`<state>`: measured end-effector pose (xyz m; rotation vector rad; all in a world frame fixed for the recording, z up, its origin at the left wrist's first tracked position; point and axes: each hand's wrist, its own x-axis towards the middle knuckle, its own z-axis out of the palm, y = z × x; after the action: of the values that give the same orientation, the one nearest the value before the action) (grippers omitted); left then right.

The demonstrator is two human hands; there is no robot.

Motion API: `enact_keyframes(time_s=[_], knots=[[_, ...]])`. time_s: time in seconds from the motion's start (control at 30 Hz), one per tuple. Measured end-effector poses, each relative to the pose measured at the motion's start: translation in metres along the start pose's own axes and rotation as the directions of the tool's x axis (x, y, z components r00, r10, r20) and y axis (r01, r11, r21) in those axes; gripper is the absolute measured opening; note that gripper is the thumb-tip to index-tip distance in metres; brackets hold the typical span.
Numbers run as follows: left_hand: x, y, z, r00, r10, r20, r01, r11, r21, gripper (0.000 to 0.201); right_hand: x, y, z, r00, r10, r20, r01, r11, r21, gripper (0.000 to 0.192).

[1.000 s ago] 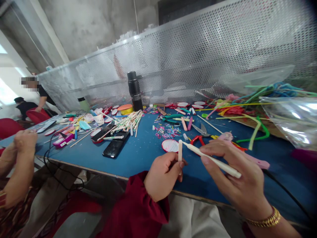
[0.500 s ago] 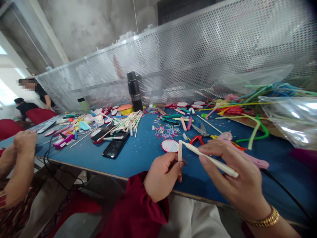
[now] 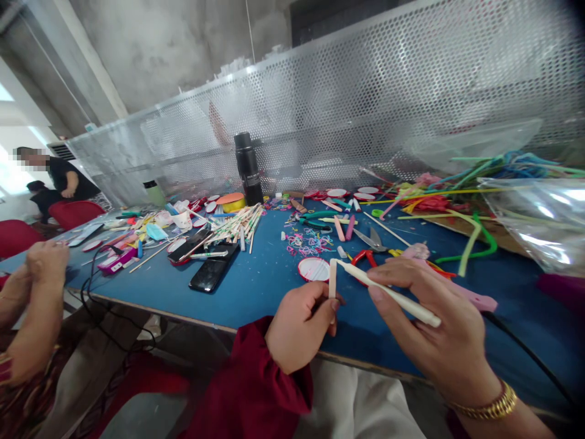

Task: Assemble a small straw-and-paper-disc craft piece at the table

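My left hand (image 3: pixel 299 326) pinches a short pale stick (image 3: pixel 333 279) upright between thumb and fingers, just over the near edge of the blue table (image 3: pixel 256 286). My right hand (image 3: pixel 439 332) holds a long white pen-like tool (image 3: pixel 388 292), its thin tip touching the top of the pale stick. A round red-rimmed white disc (image 3: pixel 313 269) lies on the table just behind the stick. A black cable (image 3: pixel 534 356) runs off to the right from under my right hand.
Red-handled scissors (image 3: pixel 365 256), loose coloured rubber bands (image 3: pixel 308 244), two black phones (image 3: pixel 212 271), a pile of wooden sticks (image 3: pixel 240 224) and a black flask (image 3: pixel 248 169) lie ahead. Coloured tubes and a plastic bag (image 3: pixel 543 219) fill the right. A co-worker's hands (image 3: pixel 43 262) are at left.
My hands, the stick and the tool stay almost still. A person standing far left in the background has moved further left.
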<state>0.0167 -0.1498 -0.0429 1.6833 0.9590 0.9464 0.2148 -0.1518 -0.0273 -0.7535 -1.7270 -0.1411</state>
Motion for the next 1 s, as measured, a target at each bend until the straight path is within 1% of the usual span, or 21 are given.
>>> enact_keyframes(time_s=[0.53, 0.8, 1.0], knots=[[-0.0002, -0.0005, 0.0003, 1.0, 0.002, -0.011, -0.002, 1.0, -0.015, 0.026, 0.0002, 0.0, -0.0012, 1.0, -0.013, 0.011, 0.013, 1.0, 0.027, 0.021], [0.0001, 0.0011, 0.0002, 1.0, 0.006, -0.015, -0.007, 1.0, -0.012, 0.026, 0.0001, -0.0001, -0.0005, 0.999, -0.03, 0.02, 0.029, 0.999, 0.046, 0.024], [0.0001, -0.0001, 0.0002, 1.0, 0.009, -0.013, -0.009, 1.0, -0.008, 0.026, -0.0018, 0.0013, 0.0006, 1.0, -0.015, 0.022, 0.014, 0.999, 0.052, 0.018]])
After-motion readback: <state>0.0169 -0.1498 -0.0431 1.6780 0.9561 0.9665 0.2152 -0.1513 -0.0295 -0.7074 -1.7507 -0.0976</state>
